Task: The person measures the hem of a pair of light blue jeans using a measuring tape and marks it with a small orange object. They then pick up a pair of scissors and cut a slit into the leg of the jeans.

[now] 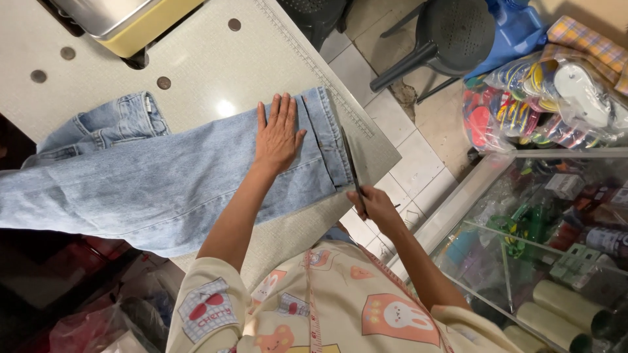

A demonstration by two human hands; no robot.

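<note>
Jeans leg point(163, 176) flat across my table point(216, 59), hem end by its right edge | left hand point(278, 134) open, pressing the denim | right hand point(373, 201) clamped on scissors point(351, 163), blades at hem | cut barely begun, judging by the unsevered hem.

You are working in a tailoring shop: a sewing machine point(124, 19) is sitting on a ruled tabletop point(216, 59), and a glass display case point(523, 216) is holding thread and sewing supplies.
</note>
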